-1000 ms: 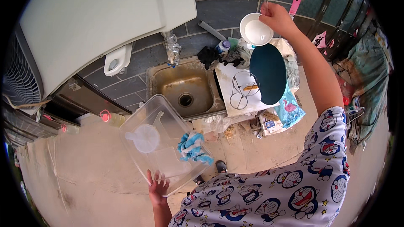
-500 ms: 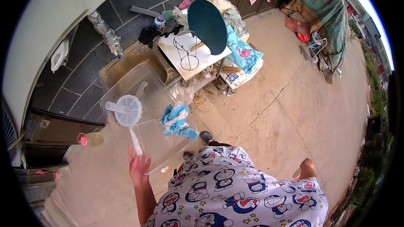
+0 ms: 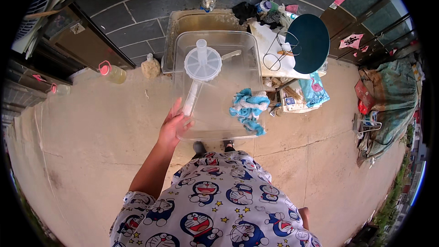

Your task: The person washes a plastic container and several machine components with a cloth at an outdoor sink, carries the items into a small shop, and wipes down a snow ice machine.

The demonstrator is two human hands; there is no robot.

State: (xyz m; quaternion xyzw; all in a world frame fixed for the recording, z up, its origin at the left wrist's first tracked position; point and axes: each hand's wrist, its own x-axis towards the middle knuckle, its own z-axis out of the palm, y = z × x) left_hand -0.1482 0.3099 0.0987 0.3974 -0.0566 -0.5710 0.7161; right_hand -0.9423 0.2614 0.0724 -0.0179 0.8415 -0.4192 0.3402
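Observation:
My left hand [image 3: 176, 122] is closed on the near left rim of a clear plastic bin [image 3: 219, 130], fingers curled over its edge. Inside the bin, a round white slotted plastic piece with an upright tube [image 3: 202, 64] sits towards the far left. A long whitish strip [image 3: 192, 98] runs from it towards my hand. A crumpled blue and white cloth [image 3: 249, 107] lies at the bin's right side, and a small pale bar [image 3: 231, 55] is near the far end. Of my right arm only a patch of skin [image 3: 304, 215] shows beside my shirt; the hand is hidden.
Beyond the bin is a brown-stained sink [image 3: 206, 18] against a grey tiled wall. To its right, a white board [image 3: 270, 41] bears a wire rack and a dark green round panel [image 3: 309, 44]. A jug [image 3: 114, 74] stands left; a tarp-covered heap [image 3: 393, 105] lies far right.
The view has turned left, so the sink and bin now sit straight ahead. My left hand still grips the bin, which has swung square in front of me. Less of my right arm shows.

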